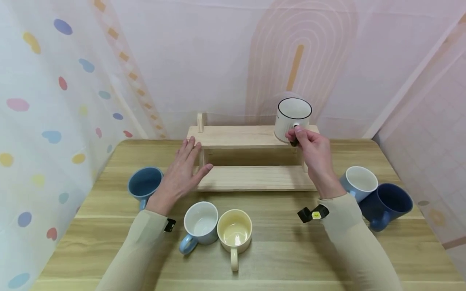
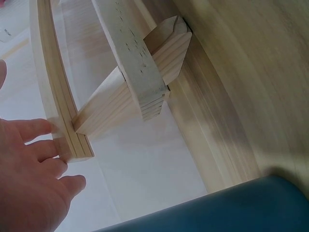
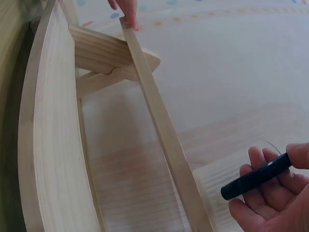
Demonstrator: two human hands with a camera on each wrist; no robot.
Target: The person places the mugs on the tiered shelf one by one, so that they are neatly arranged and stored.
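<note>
My right hand [image 1: 316, 153] grips the dark handle [image 3: 255, 178] of a white mug [image 1: 283, 126] with a black rim. The mug is upright at the right end of the upper board of a two-tier wooden shelf [image 1: 233, 136], its base overlapping the board in the head view. At the shelf's left end, my left hand [image 1: 178, 178] touches the upper board with its fingers extended and thumb spread away. In the left wrist view the fingertips [image 2: 41, 126] lie against the end of that board.
Left of the shelf stands a teal-blue mug [image 1: 145, 182]. In front are a white mug with a blue handle [image 1: 202, 220] and a cream-yellow mug [image 1: 234, 230], side by side. A light blue mug [image 1: 359, 182] and a navy mug [image 1: 387, 206] stand at right. A patterned curtain [image 1: 182, 60] hangs behind.
</note>
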